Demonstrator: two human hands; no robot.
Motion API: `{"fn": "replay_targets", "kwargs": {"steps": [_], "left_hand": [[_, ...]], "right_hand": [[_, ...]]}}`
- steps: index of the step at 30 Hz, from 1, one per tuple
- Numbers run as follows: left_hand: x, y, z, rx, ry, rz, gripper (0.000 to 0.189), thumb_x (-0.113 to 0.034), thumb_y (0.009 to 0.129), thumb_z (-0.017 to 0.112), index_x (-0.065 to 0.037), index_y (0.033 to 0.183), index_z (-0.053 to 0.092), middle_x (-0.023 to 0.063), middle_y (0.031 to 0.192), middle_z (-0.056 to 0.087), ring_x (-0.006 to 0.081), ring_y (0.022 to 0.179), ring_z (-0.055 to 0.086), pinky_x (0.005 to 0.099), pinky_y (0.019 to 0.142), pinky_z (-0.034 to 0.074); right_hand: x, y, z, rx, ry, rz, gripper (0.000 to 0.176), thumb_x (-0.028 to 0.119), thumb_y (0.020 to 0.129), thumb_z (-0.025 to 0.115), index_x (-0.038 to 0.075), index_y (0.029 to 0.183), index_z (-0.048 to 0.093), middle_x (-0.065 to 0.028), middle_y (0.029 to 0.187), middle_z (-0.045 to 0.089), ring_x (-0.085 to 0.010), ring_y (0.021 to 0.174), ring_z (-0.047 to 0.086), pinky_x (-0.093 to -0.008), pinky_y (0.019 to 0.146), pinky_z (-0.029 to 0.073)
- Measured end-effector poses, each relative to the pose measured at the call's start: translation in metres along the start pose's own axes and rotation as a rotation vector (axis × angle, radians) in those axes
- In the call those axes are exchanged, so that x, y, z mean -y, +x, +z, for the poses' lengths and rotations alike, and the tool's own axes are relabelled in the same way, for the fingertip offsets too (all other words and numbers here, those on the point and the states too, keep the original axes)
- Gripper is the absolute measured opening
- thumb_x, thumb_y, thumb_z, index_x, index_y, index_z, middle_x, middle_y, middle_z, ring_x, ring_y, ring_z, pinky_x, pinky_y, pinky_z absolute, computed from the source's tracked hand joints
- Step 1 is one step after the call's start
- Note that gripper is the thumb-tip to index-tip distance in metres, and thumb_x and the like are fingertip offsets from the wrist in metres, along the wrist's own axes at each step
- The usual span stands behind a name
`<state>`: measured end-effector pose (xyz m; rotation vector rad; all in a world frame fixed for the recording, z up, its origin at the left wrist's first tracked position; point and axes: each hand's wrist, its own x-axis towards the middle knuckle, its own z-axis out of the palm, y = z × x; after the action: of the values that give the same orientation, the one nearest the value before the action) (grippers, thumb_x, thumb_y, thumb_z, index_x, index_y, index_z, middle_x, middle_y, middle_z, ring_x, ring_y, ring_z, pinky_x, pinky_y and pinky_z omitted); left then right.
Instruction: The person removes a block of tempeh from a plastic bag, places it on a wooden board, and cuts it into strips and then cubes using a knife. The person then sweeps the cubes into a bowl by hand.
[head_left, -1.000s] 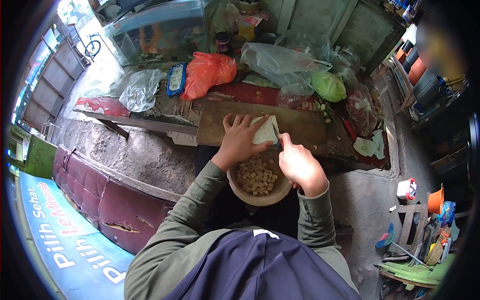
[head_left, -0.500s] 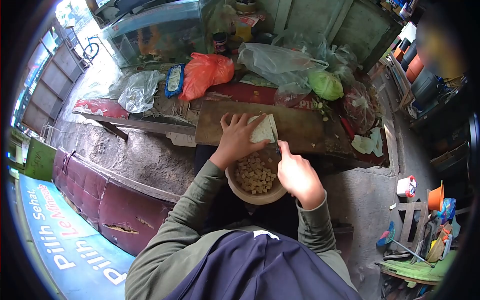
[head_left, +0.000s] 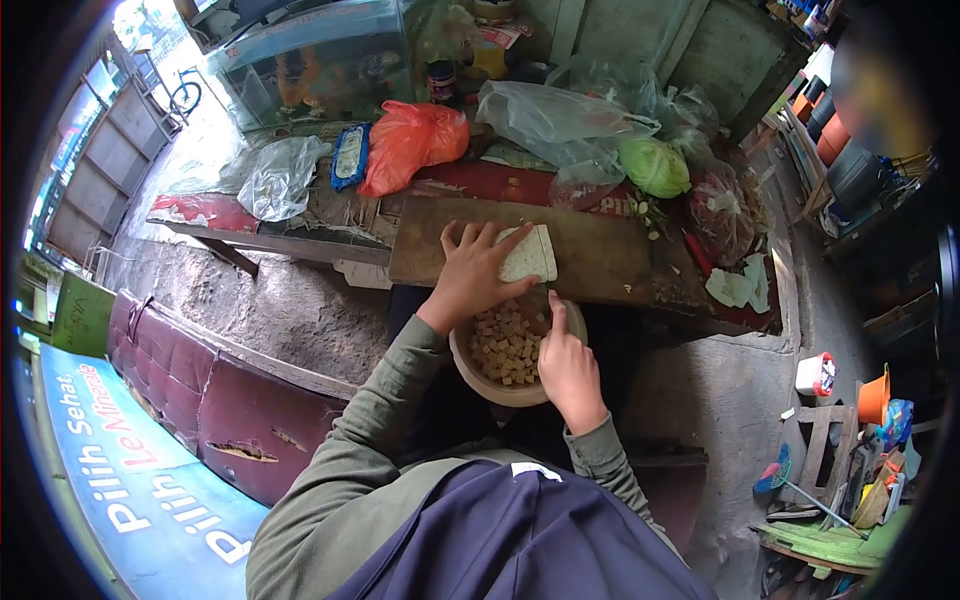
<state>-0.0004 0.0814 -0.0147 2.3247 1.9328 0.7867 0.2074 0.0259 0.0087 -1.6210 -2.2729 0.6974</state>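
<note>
A pale, speckled block of tempeh (head_left: pixel 530 257) lies near the front edge of the wooden cutting board (head_left: pixel 600 250). My left hand (head_left: pixel 475 272) steadies it, thumb at its near side and the other fingers spread over its left and top. Wrapped around a knife handle, my right hand (head_left: pixel 570 362) is just below the board's edge with the index finger stretched forward. Most of the knife (head_left: pixel 551 293) is hidden by that hand or too thin to make out. Beneath both hands, a round bowl (head_left: pixel 500 394) holds many small tempeh cubes (head_left: pixel 505 345).
Beyond the board on the low table are a red plastic bag (head_left: pixel 415 150), clear plastic bags (head_left: pixel 550 125), a blue-edged pack (head_left: pixel 350 157) and a cabbage (head_left: pixel 655 167). A red-handled tool (head_left: pixel 697 255) lies right. A torn maroon seat (head_left: pixel 230 410) stands on the left.
My right hand has drawn back toward me and slightly left, taking the knife from the tempeh's right edge. My left hand stays on the block.
</note>
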Motion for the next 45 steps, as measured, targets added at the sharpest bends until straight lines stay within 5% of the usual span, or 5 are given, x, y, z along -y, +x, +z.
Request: {"fn": "replay_targets", "kwargs": {"steps": [19, 21, 24, 29, 45], "left_hand": [[0.009, 0.001, -0.002, 0.036, -0.052, 0.040, 0.086, -0.066, 0.087, 0.069, -0.023, 0.159, 0.047, 0.0148, 0.137, 0.057, 0.0357, 0.134, 0.048, 0.0622, 0.121, 0.018], [0.010, 0.002, -0.003, 0.069, -0.064, 0.030, 0.090, -0.066, 0.086, 0.070, -0.022, 0.160, 0.045, 0.0158, 0.139, 0.056, 0.0363, 0.136, 0.047, 0.0624, 0.122, 0.017], [0.017, 0.000, -0.009, 0.031, -0.237, 0.025, 0.102, -0.064, 0.080, 0.079, -0.017, 0.161, 0.040, 0.0186, 0.146, 0.051, 0.0393, 0.142, 0.042, 0.0601, 0.124, 0.019], [0.030, -0.011, -0.023, 0.122, -0.376, -0.079, 0.112, -0.053, 0.069, 0.092, -0.012, 0.160, 0.039, 0.0207, 0.153, 0.047, 0.0431, 0.146, 0.039, 0.0521, 0.124, 0.029], [0.031, -0.015, -0.021, 0.078, -0.305, -0.048, 0.109, -0.051, 0.069, 0.092, -0.012, 0.158, 0.042, 0.0225, 0.147, 0.052, 0.0446, 0.143, 0.042, 0.0527, 0.122, 0.030]], "right_hand": [[-0.002, 0.004, 0.001, -0.121, 0.077, -0.059, 0.063, 0.010, 0.100, 0.051, 0.010, 0.159, 0.029, -0.0299, 0.083, 0.069, -0.0514, 0.077, 0.069, -0.0609, 0.069, 0.056], [0.003, 0.004, -0.012, -0.067, 0.148, 0.037, 0.057, 0.010, 0.103, 0.048, 0.014, 0.157, 0.030, -0.0358, 0.100, 0.069, -0.0559, 0.089, 0.066, -0.0644, 0.078, 0.054], [0.008, 0.004, -0.031, 0.001, 0.189, 0.068, 0.057, 0.010, 0.102, 0.048, 0.014, 0.157, 0.030, -0.0364, 0.101, 0.069, -0.0559, 0.091, 0.066, -0.0637, 0.078, 0.053], [0.014, 0.007, -0.025, -0.118, 0.150, -0.078, 0.064, 0.010, 0.100, 0.052, 0.013, 0.159, 0.029, -0.0315, 0.090, 0.069, -0.0515, 0.080, 0.068, -0.0606, 0.070, 0.056], [0.016, 0.015, -0.009, -0.079, 0.023, -0.110, 0.069, 0.010, 0.098, 0.054, 0.012, 0.161, 0.026, -0.0285, 0.083, 0.067, -0.0498, 0.076, 0.069, -0.0603, 0.069, 0.055]]}}
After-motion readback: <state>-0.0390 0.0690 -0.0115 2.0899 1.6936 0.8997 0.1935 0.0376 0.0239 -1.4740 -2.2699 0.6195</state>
